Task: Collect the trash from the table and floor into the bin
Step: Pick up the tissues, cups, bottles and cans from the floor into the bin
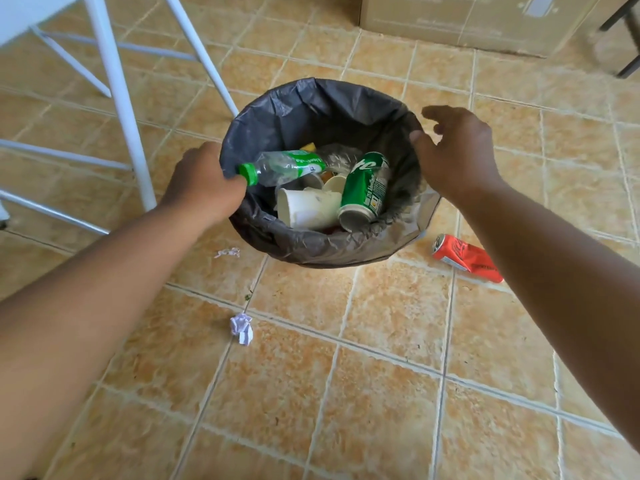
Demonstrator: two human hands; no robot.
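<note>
A round bin (311,247) lined with a dark bag stands on the tiled floor. Inside lie a clear plastic bottle (287,168) with a green cap, a green can (363,192) and white paper cups (308,207). My left hand (204,178) grips the bin's left rim, its fingers curled over the edge beside the bottle cap. My right hand (457,150) hovers over the right rim with its fingers spread and holds nothing. On the floor lie a crushed red can (464,256) right of the bin, a crumpled paper ball (241,328) in front, and a small wrapper scrap (227,252).
White table legs (117,109) and crossbars stand at the left, close to the bin. A cardboard box (460,19) sits at the back right, with dark furniture legs (628,64) beside it. Tan floor tiles stretch across the foreground.
</note>
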